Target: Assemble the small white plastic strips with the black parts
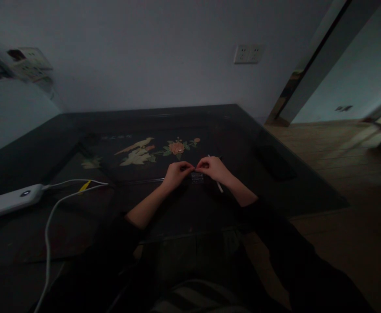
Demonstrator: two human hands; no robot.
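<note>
Both hands meet at frame centre: our left hand (176, 173) and right hand (214, 168) pinch something tiny together above a small clear box (197, 177) on the dark table (63, 130); we judge the work midway.

Lighting: dim throughout; brighter floor (340, 143) at far right. Tabletop (275, 191) dark, details murky. Near foreground almost black. Edges: wide-lens bending, blur at left wall shelf (30, 65).

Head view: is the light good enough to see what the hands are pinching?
Head view: dim and underexposed; left hand and right hand meet fingertip to fingertip, but what they pinch is too small and dark to identify; the dark glossy inlaid table bows at the edges from wide-angle distortion.
</note>
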